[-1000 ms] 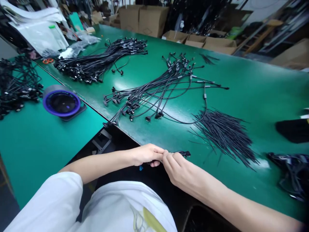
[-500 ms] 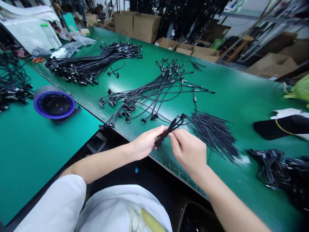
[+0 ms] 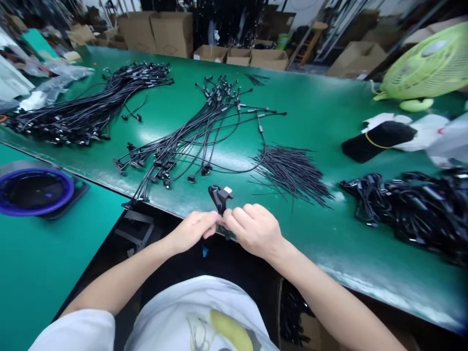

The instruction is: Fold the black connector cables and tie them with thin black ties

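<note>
A folded black cable (image 3: 220, 197) with a light metal plug end stands up between my two hands, just over the front edge of the green table. My left hand (image 3: 195, 228) is closed, its fingertips pinching the cable's middle from the left. From the right, my right hand (image 3: 255, 228) closes its curled fingers on the same spot; whether a tie is there is hidden. Beyond them lies a loose spread of black cables (image 3: 190, 131). A heap of thin black ties (image 3: 292, 173) sits to the right of it.
A larger cable bundle (image 3: 91, 105) lies at the far left. Folded cables (image 3: 413, 209) are piled at the right, near a banded black bundle (image 3: 378, 140) and a green fan (image 3: 427, 63). A purple-rimmed round device (image 3: 66, 192) stands on the left table. Cardboard boxes (image 3: 171, 34) line the back.
The view has swung to the right. My hands have turned the folded cable more upright, its plug end now facing up, and my fingers have drawn together around its middle.
</note>
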A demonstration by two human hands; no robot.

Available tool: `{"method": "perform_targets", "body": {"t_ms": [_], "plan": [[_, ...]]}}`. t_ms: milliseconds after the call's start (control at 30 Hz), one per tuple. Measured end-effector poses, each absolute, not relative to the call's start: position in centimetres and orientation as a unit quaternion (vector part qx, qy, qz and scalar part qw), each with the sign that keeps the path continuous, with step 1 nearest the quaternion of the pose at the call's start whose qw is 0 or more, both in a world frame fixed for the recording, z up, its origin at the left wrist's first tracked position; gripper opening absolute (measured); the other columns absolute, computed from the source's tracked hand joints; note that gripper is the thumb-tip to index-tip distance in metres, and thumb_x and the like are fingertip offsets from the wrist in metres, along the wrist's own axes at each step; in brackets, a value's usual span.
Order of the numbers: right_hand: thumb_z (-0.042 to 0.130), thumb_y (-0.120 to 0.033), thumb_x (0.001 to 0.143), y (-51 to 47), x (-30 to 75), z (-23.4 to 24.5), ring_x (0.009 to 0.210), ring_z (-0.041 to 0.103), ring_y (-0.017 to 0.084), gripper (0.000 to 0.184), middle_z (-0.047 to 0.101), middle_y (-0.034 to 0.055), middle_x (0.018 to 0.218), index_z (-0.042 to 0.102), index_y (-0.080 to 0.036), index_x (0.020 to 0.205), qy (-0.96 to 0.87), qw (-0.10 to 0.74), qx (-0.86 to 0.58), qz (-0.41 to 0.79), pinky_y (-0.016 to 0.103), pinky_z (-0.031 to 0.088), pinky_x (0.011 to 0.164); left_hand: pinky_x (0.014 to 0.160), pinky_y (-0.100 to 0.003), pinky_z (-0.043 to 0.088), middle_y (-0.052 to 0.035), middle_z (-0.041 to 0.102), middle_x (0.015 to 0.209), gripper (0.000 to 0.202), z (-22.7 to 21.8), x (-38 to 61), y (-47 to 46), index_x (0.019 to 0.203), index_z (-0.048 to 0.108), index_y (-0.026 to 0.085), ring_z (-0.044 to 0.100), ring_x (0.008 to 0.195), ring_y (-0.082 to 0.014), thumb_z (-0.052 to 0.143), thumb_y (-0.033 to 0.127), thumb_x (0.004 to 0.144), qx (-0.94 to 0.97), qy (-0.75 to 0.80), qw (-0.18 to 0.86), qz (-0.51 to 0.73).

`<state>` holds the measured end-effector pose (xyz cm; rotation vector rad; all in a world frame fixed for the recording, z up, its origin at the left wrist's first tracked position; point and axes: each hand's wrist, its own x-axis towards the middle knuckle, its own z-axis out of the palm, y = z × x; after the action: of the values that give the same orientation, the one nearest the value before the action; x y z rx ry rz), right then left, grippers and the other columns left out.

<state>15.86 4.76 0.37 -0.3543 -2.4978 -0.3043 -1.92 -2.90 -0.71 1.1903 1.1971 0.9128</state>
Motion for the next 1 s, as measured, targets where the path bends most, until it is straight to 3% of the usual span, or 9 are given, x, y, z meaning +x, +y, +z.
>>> {"method": "perform_targets", "body": {"t_ms": [100, 167, 300, 367, 533, 733, 833, 900, 1000], "plan": [[0.046, -0.017, 0.096, 4.7, 15.9, 0.1, 0.059, 0.031, 0.015, 0.019, 0.044, -0.0005, 0.060, 0.058, -0.020, 0.081, -0.941, 0.298, -0.104, -0.125, 0.033, 0.021, 0.058, 0.051, -0.026, 0.028, 0.0032, 0.036, 0.045, 0.080, -2.2, -2.2, -3.0, 0.068, 0.069, 0.012, 0.028, 0.047, -0.0099, 0.021, 0.073, 0.089, 0.387, 0.493, 0.676, 0.388], [0.048, -0.016, 0.095, 4.3, 15.8, 0.3, 0.060, 0.031, 0.015, 0.018, 0.044, -0.0008, 0.060, 0.059, -0.019, 0.081, -0.934, 0.319, -0.076, -0.140, 0.033, 0.021, 0.058, 0.053, -0.025, 0.032, 0.0006, 0.044, 0.050, 0.079, -2.9, -2.2, -2.9, 0.068, 0.069, 0.012, 0.034, 0.050, -0.0100, 0.026, 0.075, 0.087, 0.326, 0.481, 0.708, 0.401], [0.045, -0.013, 0.095, 3.0, 15.0, 0.7, 0.064, 0.037, 0.015, 0.021, 0.051, 0.0010, 0.065, 0.061, -0.017, 0.081, -0.939, 0.330, -0.041, -0.089, 0.032, 0.025, 0.060, 0.067, -0.027, 0.044, -0.0044, 0.060, 0.076, 0.067, -2.1, -2.3, -2.4, 0.101, 0.072, 0.013, 0.051, 0.067, -0.0133, 0.051, 0.073, 0.080, 0.325, 0.436, 0.725, 0.422], [0.041, -0.015, 0.097, 2.7, 14.8, 0.5, 0.063, 0.039, 0.015, 0.028, 0.051, 0.0014, 0.065, 0.058, -0.017, 0.075, -0.944, 0.317, -0.088, -0.016, 0.030, 0.027, 0.062, 0.073, -0.027, 0.045, -0.0053, 0.062, 0.089, 0.059, -0.9, -2.7, -2.3, 0.111, 0.071, 0.018, 0.054, 0.076, -0.0142, 0.058, 0.067, 0.081, 0.352, 0.430, 0.670, 0.492], [0.039, -0.021, 0.100, 3.6, 15.0, -0.9, 0.063, 0.045, 0.012, 0.031, 0.052, 0.0000, 0.066, 0.053, -0.018, 0.072, -0.914, 0.283, -0.262, 0.122, 0.025, 0.031, 0.063, 0.082, -0.030, 0.046, -0.0072, 0.055, 0.092, 0.056, 1.1, -3.6, -3.2, 0.086, 0.079, 0.019, 0.054, 0.085, -0.0170, 0.041, 0.059, 0.093, 0.532, 0.436, 0.509, 0.518], [0.043, -0.015, 0.095, 4.2, 15.2, -1.6, 0.060, 0.038, 0.016, 0.030, 0.050, 0.0012, 0.063, 0.052, -0.019, 0.067, -0.918, 0.280, -0.276, -0.050, 0.031, 0.025, 0.060, 0.081, -0.030, 0.046, -0.0055, 0.053, 0.090, 0.037, -1.5, -1.4, -4.4, 0.091, 0.077, 0.019, 0.055, 0.084, -0.0160, 0.047, 0.040, 0.096, 0.652, 0.488, 0.435, 0.384], [0.042, -0.020, 0.098, 3.7, 15.3, -1.1, 0.063, 0.043, 0.014, 0.030, 0.051, 0.0005, 0.065, 0.052, -0.019, 0.069, -0.902, 0.311, -0.289, 0.076, 0.027, 0.030, 0.062, 0.075, -0.028, 0.046, -0.0051, 0.053, 0.100, 0.023, -3.2, -0.7, -4.3, 0.095, 0.071, 0.020, 0.051, 0.076, -0.0122, 0.059, 0.038, 0.090, 0.587, 0.524, 0.407, 0.463], [0.042, -0.023, 0.099, 3.3, 15.4, -0.8, 0.065, 0.047, 0.012, 0.029, 0.053, 0.0002, 0.068, 0.054, -0.019, 0.073, -0.863, 0.334, -0.302, 0.227, 0.024, 0.034, 0.063, 0.075, -0.027, 0.047, -0.0068, 0.053, 0.116, 0.036, -3.8, -0.5, -4.0, 0.114, 0.061, 0.023, 0.053, 0.079, -0.0119, 0.069, 0.039, 0.083, 0.515, 0.540, 0.413, 0.522], [0.044, -0.029, 0.098, 2.6, 15.2, -1.1, 0.069, 0.051, 0.012, 0.027, 0.056, 0.0007, 0.074, 0.055, -0.018, 0.075, -0.768, 0.368, -0.321, 0.414, 0.023, 0.038, 0.066, 0.097, -0.034, 0.044, -0.0103, 0.052, 0.136, 0.053, -3.8, -0.1, -3.6, 0.137, 0.046, 0.025, 0.056, 0.113, -0.0200, 0.061, 0.042, 0.089, 0.477, 0.505, 0.491, 0.526]]}}
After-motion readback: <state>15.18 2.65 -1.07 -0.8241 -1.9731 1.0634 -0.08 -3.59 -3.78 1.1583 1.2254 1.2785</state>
